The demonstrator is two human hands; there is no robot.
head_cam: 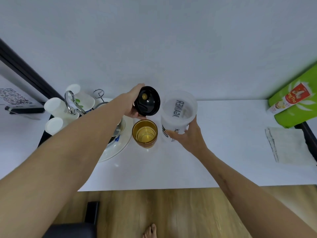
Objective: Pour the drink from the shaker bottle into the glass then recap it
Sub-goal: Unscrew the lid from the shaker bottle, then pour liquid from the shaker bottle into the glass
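Landmark: the glass (145, 133), standing upright on the white surface (223, 152), amber liquid already in it. The pour looks done to me, so recapping is what's left.

Right hand (186, 137) is just right of the glass and closest to me. Its fingers (169, 133) are wrapped around the lower body of the shaker bottle (178, 112). The bottle is frosted and uncapped, and looks empty or nearly so. Its long axis is roughly upright, with the open mouth tipped slightly toward the camera. I can't tell whether the base touches the surface or hangs just above it.

Left hand (133, 104) is just behind the glass, up and slightly left of it. Its fingers (137, 86) are closed around the rim of the black cap (147, 101), with the underside turned toward me and a yellowish plug showing in the centre.

Key relation: the cap is beside the bottle mouth on its left, nearly touching, at about the same height. The left hand owns the next move. It needs to carry the cap right, flip it face down, square it to the bottle axis and twist. The right hand just braces the bottle.

Risk: the glass sits right under that path, so a dropped cap lands in the drink.

Left of the glass are a white plate (118, 150) and a rack of white cups (54, 107). Far right of it are a folded cloth (289, 145) and a green bag (295, 100).
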